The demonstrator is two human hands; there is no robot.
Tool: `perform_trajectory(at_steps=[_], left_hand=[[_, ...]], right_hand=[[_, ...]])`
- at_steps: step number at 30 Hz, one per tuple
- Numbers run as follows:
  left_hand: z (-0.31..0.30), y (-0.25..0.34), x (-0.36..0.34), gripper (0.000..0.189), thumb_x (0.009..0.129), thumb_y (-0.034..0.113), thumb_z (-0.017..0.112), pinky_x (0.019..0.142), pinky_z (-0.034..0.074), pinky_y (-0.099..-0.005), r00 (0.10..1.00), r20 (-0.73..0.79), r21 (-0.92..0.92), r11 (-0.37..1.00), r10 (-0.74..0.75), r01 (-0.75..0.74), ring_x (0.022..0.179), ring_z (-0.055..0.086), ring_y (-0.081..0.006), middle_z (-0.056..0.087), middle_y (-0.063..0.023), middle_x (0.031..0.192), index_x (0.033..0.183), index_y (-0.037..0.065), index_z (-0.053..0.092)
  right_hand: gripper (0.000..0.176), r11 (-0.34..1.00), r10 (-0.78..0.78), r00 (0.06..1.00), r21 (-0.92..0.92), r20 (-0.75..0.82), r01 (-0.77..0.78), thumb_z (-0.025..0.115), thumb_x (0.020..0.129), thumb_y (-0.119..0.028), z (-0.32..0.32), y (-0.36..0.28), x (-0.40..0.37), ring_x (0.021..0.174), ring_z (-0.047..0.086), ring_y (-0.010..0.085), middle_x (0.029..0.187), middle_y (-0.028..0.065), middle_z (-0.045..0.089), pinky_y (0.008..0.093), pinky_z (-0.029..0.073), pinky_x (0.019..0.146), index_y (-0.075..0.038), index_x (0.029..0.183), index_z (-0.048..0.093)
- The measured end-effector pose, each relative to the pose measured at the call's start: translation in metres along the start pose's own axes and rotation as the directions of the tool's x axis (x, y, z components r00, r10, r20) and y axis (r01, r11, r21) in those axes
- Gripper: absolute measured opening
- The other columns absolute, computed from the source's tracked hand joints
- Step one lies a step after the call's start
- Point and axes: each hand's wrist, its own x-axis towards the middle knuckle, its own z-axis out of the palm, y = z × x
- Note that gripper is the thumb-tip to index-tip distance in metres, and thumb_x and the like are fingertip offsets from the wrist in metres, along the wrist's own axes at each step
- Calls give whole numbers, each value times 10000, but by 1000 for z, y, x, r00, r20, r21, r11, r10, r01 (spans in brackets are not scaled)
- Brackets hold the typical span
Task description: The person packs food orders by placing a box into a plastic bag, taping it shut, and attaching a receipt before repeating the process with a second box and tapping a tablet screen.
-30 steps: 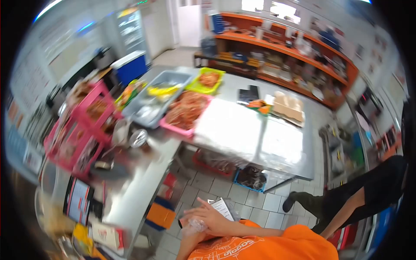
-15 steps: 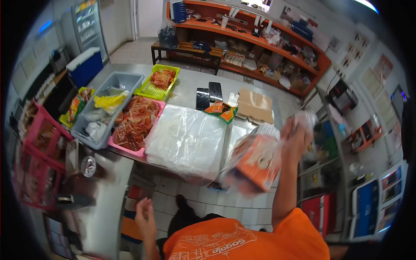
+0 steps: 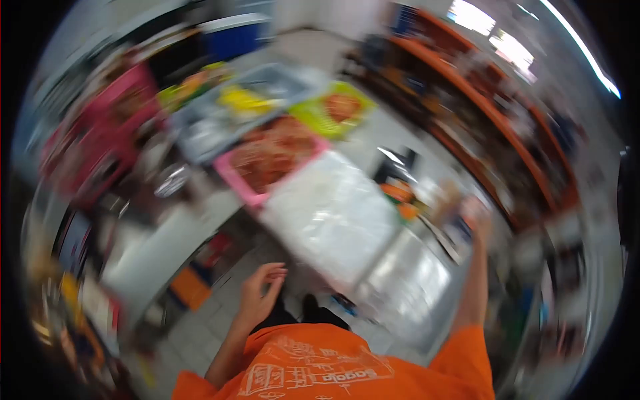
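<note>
One hand (image 3: 475,215) extends over the metal table (image 3: 392,138), orange shelving (image 3: 505,122) beyond.

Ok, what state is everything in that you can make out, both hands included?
Left hand: empty, loosely curled
Right hand: outstretched, blurred, grip unclear
Brown cardboard: near the right hand, blurred
Pink tray: filled with reddish food
Yellow-green basket: partly filled with reddish food
Grey-blue bin: open, holding a yellow bag
Clear plastic stack: lying flat

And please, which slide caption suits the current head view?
Right hand extended past a clear plastic stack on the table; left hand apparently empty.
</note>
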Motion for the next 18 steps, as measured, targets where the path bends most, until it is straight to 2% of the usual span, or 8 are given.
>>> perform_trajectory(at_steps=[3,4,7,10,12,14,16,18], left_hand=[[-11,-9,-35,221,903,62,543,764,498,-270,979,-171,-9,994,-108,108,933,647,-173,675,-109,940,1118,27,576],[-11,-12,-53,221,903,62,543,764,498,-270,954,-257,17,986,-156,166,933,647,-173,675,-109,940,1118,27,576],[-19,-15,-82,169,907,86,549,708,487,-258,939,-276,113,963,-205,244,882,646,-159,676,-100,882,1057,18,585],[-23,-25,-109,126,888,84,589,722,466,-249,843,-423,-59,938,-333,341,838,621,-134,668,-79,808,990,10,584],[-37,-43,-124,180,842,99,660,737,470,-269,758,-529,-131,919,-382,372,829,618,-147,645,-67,823,962,33,543],[-63,-61,-138,258,810,133,697,709,476,-270,655,-688,-109,937,-312,331,838,611,-154,625,-76,858,990,37,539],[-111,-84,-157,381,773,176,737,716,478,-287,454,-873,-17,943,-176,332,896,585,-176,582,-92,949,1048,34,516],[-182,-106,-183,448,763,188,741,807,449,-333,183,-981,14,916,-65,401,1004,532,-220,539,-116,1054,1093,19,491]], right_hand=[[419,945,27,981,325,-193,38,615,836,-193,-109,-234,-65,1125,518,320,1208,189,546,406,411,957,32,1181,537],[379,960,-235,874,37,-425,277,601,850,-122,-63,-199,-82,1124,515,327,1221,182,541,415,401,966,33,1188,534],[323,867,-139,960,439,-242,236,563,863,-46,-107,-352,-173,1100,533,328,1159,173,582,413,393,974,26,1177,551],[183,610,-375,924,769,70,190,551,854,8,-128,-466,-249,981,582,296,1024,163,614,379,431,900,33,1031,589],[89,369,-662,732,920,160,132,551,824,50,-154,-524,-283,829,606,251,863,126,620,323,464,774,16,891,597],[106,174,-845,533,965,45,195,589,787,77,-152,-570,-310,751,620,197,795,94,626,287,465,671,-3,854,605],[133,121,-920,378,992,101,28,610,769,81,-148,-617,-344,751,633,177,796,101,636,266,456,635,-8,867,616],[121,34,-972,233,996,14,85,605,784,61,-151,-681,-373,758,643,203,811,102,650,281,470,688,-11,881,621]])
